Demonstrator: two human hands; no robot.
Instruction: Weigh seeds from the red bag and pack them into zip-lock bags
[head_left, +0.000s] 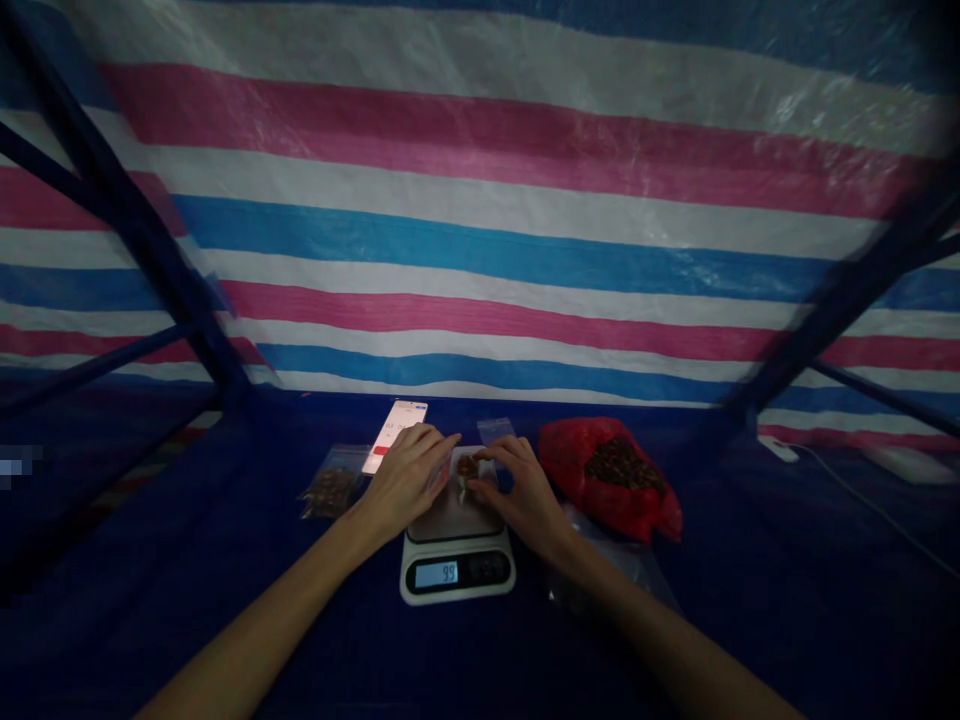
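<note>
A white kitchen scale with a steel plate stands in front of me, its lit display reading what looks like 99 or 9.9. On the plate is a small clear zip bag with reddish-brown bits in it. My right hand has its thumb and forefinger curled at the bag's right side, apparently gripping it. Over the plate's left edge, my left hand lies with fingers stretched toward the bag and nothing visible in them. Just behind that hand lies a lit phone, partly covered.
To the right, a red mesh sack lies open, showing many small brown pieces. Clear plastic bags lie before it. A filled zip bag is on the left. Blue frame bars and a striped sheet enclose the blue surface.
</note>
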